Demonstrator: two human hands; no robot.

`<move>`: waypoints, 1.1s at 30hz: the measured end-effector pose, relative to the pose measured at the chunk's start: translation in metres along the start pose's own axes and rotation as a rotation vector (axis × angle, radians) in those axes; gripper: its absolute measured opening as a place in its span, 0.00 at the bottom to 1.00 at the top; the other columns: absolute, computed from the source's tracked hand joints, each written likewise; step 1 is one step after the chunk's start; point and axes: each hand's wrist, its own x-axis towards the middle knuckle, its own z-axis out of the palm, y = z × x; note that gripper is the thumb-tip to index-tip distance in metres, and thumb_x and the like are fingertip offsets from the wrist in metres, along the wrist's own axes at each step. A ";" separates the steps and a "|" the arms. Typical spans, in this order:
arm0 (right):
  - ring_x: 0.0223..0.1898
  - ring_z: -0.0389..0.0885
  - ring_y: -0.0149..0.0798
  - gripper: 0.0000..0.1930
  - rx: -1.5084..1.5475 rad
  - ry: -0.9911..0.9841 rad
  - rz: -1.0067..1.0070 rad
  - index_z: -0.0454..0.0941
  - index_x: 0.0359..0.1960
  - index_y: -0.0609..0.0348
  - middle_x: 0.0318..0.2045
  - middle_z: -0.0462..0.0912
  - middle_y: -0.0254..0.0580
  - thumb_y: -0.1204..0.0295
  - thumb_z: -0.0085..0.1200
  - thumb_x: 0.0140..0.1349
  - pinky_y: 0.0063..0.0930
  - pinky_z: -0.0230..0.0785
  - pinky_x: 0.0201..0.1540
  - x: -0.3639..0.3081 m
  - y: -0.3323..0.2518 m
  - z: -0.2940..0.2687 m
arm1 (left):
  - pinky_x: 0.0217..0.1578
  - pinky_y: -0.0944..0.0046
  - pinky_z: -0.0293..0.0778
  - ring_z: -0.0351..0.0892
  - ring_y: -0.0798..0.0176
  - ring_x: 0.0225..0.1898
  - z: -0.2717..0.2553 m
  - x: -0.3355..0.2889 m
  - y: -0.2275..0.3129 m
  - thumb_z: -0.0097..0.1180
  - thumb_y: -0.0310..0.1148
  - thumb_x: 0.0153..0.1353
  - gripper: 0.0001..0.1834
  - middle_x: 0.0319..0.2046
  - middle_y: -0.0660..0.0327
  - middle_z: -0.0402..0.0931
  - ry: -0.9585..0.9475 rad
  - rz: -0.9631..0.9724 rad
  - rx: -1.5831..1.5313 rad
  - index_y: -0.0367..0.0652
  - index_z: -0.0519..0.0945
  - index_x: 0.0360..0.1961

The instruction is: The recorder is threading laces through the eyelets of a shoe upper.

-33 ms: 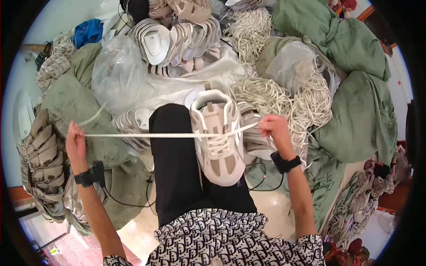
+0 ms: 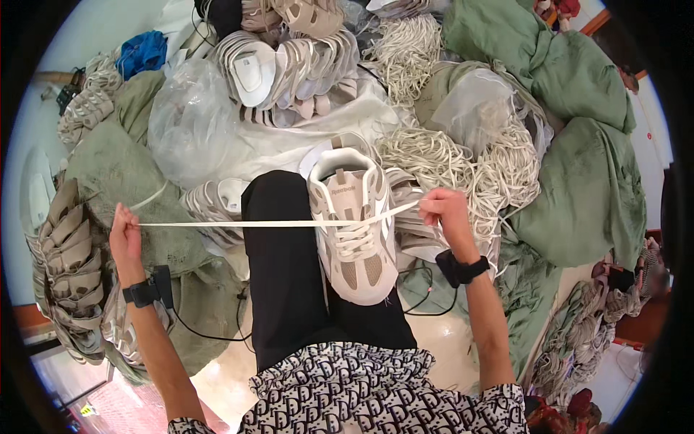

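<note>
A beige and white sneaker rests on my right thigh, its toe toward me. Off-white lace crosses the lower part of its front opening. From there a flat shoelace runs taut out to both sides. My left hand, far out to the left, is closed on one stretch, and a loose tail rises beyond its fingers. Just right of the shoe, my right hand pinches the other, shorter stretch.
Stacked shoe uppers lie ahead, with more uppers at far left. A heap of off-white laces spills from a bag on the right. Green sacks flank it. Black cables hang from both wristbands.
My left hand has shifted slightly down and to the right, and the lace's loose tail beside it has swung. Both hands keep their hold, and the shoe stays nearly in place.
</note>
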 end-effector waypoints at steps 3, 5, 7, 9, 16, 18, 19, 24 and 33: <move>0.19 0.75 0.29 0.06 0.167 -0.051 -0.056 0.76 0.23 0.66 0.20 0.79 0.40 0.74 0.53 0.51 0.18 0.64 0.21 -0.005 -0.030 0.006 | 0.39 0.69 0.68 0.67 0.67 0.37 -0.045 0.009 0.020 0.49 0.21 0.59 0.28 0.43 0.58 0.67 -0.050 0.025 -0.008 0.29 0.55 0.60; 0.33 0.78 0.34 0.07 0.392 -0.160 -0.155 0.76 0.33 0.67 0.29 0.80 0.45 0.75 0.51 0.55 0.25 0.68 0.35 0.000 -0.037 -0.005 | 0.45 0.72 0.68 0.69 0.68 0.40 -0.028 0.015 0.028 0.50 0.26 0.61 0.25 0.44 0.60 0.68 0.009 -0.010 -0.037 0.30 0.60 0.58; 0.36 0.77 0.34 0.09 0.598 -0.247 -0.218 0.75 0.37 0.68 0.32 0.79 0.45 0.75 0.51 0.55 0.27 0.68 0.39 0.005 -0.046 -0.006 | 0.47 0.72 0.66 0.69 0.68 0.42 -0.039 0.023 0.067 0.48 0.27 0.62 0.24 0.44 0.60 0.68 -0.037 0.072 0.033 0.30 0.61 0.58; 0.39 0.76 0.35 0.12 0.783 -0.308 -0.279 0.73 0.41 0.68 0.35 0.79 0.45 0.75 0.50 0.56 0.29 0.67 0.43 0.005 -0.058 -0.023 | 0.50 0.71 0.64 0.69 0.67 0.45 -0.023 0.015 0.086 0.45 0.27 0.64 0.20 0.45 0.58 0.70 -0.118 0.378 0.545 0.30 0.63 0.56; 0.30 0.74 0.29 0.24 0.289 -0.103 -0.405 0.66 0.54 0.63 0.31 0.78 0.38 0.73 0.53 0.54 0.21 0.66 0.36 0.009 -0.093 -0.036 | 0.58 0.70 0.56 0.63 0.65 0.57 -0.001 -0.018 0.180 0.42 0.30 0.65 0.23 0.55 0.54 0.65 -0.163 0.754 1.200 0.31 0.59 0.60; 0.25 0.76 0.25 0.28 -0.180 -0.022 -0.234 0.65 0.54 0.61 0.23 0.79 0.33 0.70 0.56 0.49 0.15 0.63 0.27 0.030 -0.041 -0.057 | 0.60 0.67 0.54 0.61 0.64 0.59 -0.026 0.012 0.197 0.40 0.28 0.65 0.24 0.58 0.53 0.61 -0.131 0.499 0.624 0.32 0.57 0.60; 0.24 0.76 0.25 0.29 -0.237 -0.010 -0.116 0.65 0.55 0.60 0.22 0.80 0.33 0.67 0.57 0.49 0.14 0.60 0.24 0.026 -0.017 -0.055 | 0.61 0.66 0.53 0.59 0.62 0.60 -0.008 0.007 0.178 0.38 0.27 0.65 0.23 0.59 0.53 0.59 -0.188 0.652 1.003 0.32 0.57 0.61; 0.31 0.77 0.26 0.29 0.140 -0.175 0.237 0.63 0.57 0.60 0.34 0.80 0.39 0.60 0.52 0.55 0.18 0.67 0.31 0.024 -0.003 0.039 | 0.61 0.66 0.54 0.59 0.60 0.60 -0.070 0.031 0.220 0.38 0.28 0.66 0.22 0.59 0.51 0.58 -0.110 0.680 1.107 0.31 0.58 0.60; 0.32 0.77 0.30 0.12 0.533 -0.062 0.133 0.76 0.37 0.69 0.31 0.80 0.41 0.74 0.52 0.52 0.19 0.67 0.36 0.057 0.013 0.053 | 0.57 0.69 0.58 0.63 0.64 0.57 -0.141 0.057 0.261 0.39 0.29 0.66 0.22 0.56 0.55 0.64 -0.006 0.660 1.144 0.33 0.59 0.60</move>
